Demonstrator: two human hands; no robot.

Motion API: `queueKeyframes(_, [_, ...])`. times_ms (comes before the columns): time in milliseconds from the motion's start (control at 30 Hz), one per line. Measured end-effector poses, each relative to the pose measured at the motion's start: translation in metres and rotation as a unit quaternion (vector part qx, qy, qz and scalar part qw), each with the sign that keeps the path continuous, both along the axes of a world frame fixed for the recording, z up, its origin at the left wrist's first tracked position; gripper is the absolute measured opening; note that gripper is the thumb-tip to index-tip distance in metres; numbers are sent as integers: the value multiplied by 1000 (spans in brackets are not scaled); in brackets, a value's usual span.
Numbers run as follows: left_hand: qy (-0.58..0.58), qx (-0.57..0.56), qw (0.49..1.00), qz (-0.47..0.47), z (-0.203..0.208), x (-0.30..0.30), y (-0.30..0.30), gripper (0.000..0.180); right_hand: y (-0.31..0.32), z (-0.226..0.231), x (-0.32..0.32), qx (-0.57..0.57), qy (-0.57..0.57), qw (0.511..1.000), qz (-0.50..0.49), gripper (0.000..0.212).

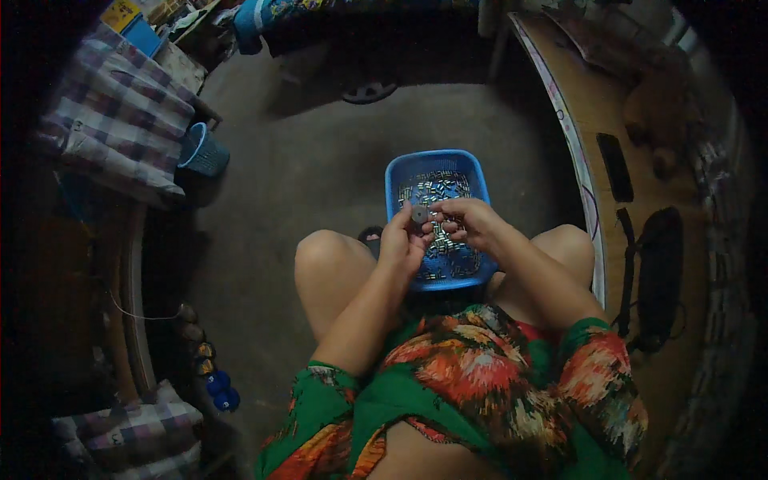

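Note:
Over a blue plastic basket (395, 180) my two hands are close together. Between the thumb and fingers of my left hand (402, 244) is a small round grey piece (419, 214) with a dark spot in its middle. My right hand (472, 222) is beside it, its thumb and forefinger pinched near the grey piece's edge. Whatever those fingertips hold is too small to make out. Many small shiny metal cylinders (442, 190) lie loose in the basket, partly covered by my hands.
The basket is between my knees. A wooden bed or bench (612, 272) runs along the right, bearing a dark phone-like slab (614, 166) and a black bag (661, 276). At left are a blue bin (206, 154), checked cloth (120, 112) and blue balls (222, 390).

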State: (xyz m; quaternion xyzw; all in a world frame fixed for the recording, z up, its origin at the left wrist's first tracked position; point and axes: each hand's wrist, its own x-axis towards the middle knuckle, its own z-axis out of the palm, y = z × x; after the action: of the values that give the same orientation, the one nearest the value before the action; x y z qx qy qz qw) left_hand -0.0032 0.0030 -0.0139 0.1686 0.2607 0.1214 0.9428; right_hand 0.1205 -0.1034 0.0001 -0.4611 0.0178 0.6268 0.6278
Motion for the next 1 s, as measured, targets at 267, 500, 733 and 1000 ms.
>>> queueKeyframes(267, [18, 12, 1000, -21, -2, 1, 3, 29, -1, 7, 1, 67, -35, 997, 33, 12])
queueKeyframes(500, [-1, 17, 999, -38, -4, 2, 0, 29, -1, 12, 0, 36, -37, 999, 2, 14])
queueKeyframes(733, [29, 37, 998, -37, -2, 3, -3, 25, -4, 8, 3, 43, -41, 998, 25, 18])
queueKeyframes(1000, [30, 36, 998, -44, -3, 2, -4, 23, -2, 13, -3, 2, -186, 981, 51, 18])
